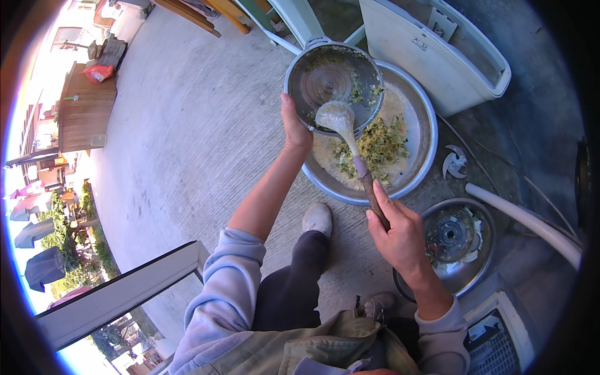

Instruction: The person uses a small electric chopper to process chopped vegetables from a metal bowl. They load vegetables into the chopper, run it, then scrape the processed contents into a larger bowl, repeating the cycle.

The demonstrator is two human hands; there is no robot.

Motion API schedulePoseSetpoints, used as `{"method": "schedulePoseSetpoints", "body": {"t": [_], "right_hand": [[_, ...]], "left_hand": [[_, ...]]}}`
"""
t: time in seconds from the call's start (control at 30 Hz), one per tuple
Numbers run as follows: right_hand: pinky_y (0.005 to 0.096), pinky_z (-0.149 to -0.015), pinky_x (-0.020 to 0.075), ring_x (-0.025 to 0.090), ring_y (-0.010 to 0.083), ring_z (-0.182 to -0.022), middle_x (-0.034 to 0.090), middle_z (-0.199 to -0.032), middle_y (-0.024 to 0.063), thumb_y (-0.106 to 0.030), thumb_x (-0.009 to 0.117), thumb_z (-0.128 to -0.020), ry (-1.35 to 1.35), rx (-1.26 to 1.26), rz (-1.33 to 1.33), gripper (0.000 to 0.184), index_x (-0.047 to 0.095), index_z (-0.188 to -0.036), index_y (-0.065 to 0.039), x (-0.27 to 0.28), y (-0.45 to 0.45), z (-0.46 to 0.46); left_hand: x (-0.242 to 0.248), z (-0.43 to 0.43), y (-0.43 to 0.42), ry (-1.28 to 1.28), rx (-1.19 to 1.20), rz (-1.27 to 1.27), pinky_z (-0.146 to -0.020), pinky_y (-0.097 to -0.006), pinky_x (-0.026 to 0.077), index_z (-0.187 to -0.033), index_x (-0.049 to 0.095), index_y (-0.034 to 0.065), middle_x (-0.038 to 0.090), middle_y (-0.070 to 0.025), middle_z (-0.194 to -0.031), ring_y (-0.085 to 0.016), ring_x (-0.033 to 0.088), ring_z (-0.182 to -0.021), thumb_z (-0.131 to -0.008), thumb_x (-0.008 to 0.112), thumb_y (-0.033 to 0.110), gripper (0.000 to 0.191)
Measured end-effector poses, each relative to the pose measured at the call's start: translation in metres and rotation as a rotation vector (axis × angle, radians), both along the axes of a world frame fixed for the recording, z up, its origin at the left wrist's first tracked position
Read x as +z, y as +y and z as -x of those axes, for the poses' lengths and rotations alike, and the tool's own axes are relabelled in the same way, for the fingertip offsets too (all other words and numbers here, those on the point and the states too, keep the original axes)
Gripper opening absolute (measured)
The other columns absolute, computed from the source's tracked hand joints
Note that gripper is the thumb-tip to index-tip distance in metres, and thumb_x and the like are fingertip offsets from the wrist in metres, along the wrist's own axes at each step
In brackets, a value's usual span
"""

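My left hand grips the near-left rim of a metal pot, which is tilted so its inside faces me. Bits of chopped greens cling to the pot's wall. In my right hand is the wooden handle of a ladle; its pale, smeared bowl overlaps the pot's near rim. Beneath both, a wide metal basin stands on the floor. It holds pale yellow meal with a heap of chopped greens on top, partly hidden by the pot and ladle.
A smaller metal bowl with a clear round piece and scraps inside stands at right. Nearby lie a bladed metal part, a pale pipe and a cable. A white plastic housing stands behind the basin. A door frame is at lower left.
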State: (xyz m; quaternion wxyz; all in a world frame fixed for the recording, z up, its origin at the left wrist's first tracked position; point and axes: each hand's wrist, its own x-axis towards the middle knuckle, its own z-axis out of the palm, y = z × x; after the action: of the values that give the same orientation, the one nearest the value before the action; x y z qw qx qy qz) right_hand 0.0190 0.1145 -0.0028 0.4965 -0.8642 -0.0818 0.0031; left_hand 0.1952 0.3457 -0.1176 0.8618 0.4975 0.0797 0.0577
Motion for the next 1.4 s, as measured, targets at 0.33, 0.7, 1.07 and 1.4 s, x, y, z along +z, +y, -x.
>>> {"method": "schedulePoseSetpoints", "body": {"t": [0.33,0.7,1.07,1.4], "right_hand": [[0.0452,-0.066,0.0553,0.071,0.0384,-0.077,0.070,-0.091,0.0221,-0.005,0.071,-0.091,0.022,0.015,-0.057,0.057,0.056,-0.145,0.003,-0.022,-0.024,-0.017],[0.0221,-0.059,0.0430,0.048,0.0025,-0.069,0.057,-0.081,-0.0035,-0.008,0.063,-0.102,0.308,-0.066,-0.490,0.052,0.049,-0.148,0.011,-0.064,0.020,-0.006],[0.0350,-0.065,0.0537,0.067,0.0202,-0.065,0.067,-0.076,0.0180,-0.008,0.071,-0.090,0.304,0.115,-0.122,0.057,0.057,-0.145,0.004,-0.074,-0.083,0.017],[0.0428,-0.071,0.0578,0.074,0.0379,-0.083,0.073,-0.098,0.0238,-0.003,0.072,-0.087,0.016,0.172,0.047,0.060,0.057,-0.145,0.002,-0.044,-0.110,0.007]], "left_hand": [[-0.003,-0.010,-0.001,-0.160,-0.047,-0.334,-0.120,-0.0398,0.032,-0.155,0.042,0.0010,0.052,-0.0151,-0.150,-0.028,0.048,-0.140,-0.103,0.047,0.063,0.081],[0.022,-0.005,-0.033,-0.240,-0.051,-0.762,-0.108,-0.0369,0.038,-0.158,0.040,0.0018,0.050,-0.0177,-0.141,-0.029,0.049,-0.127,-0.094,0.059,0.061,0.089],[0.016,-0.005,-0.029,-0.289,-0.033,-0.914,-0.111,-0.0425,0.038,-0.157,0.041,0.0027,0.050,-0.0212,-0.137,-0.034,0.050,-0.127,-0.092,0.061,0.061,0.089],[0.023,-0.005,-0.016,-0.269,0.005,-0.871,-0.109,-0.0420,0.041,-0.156,0.043,0.0010,0.052,-0.0232,-0.136,-0.034,0.053,-0.124,-0.092,0.059,0.066,0.092]]}}
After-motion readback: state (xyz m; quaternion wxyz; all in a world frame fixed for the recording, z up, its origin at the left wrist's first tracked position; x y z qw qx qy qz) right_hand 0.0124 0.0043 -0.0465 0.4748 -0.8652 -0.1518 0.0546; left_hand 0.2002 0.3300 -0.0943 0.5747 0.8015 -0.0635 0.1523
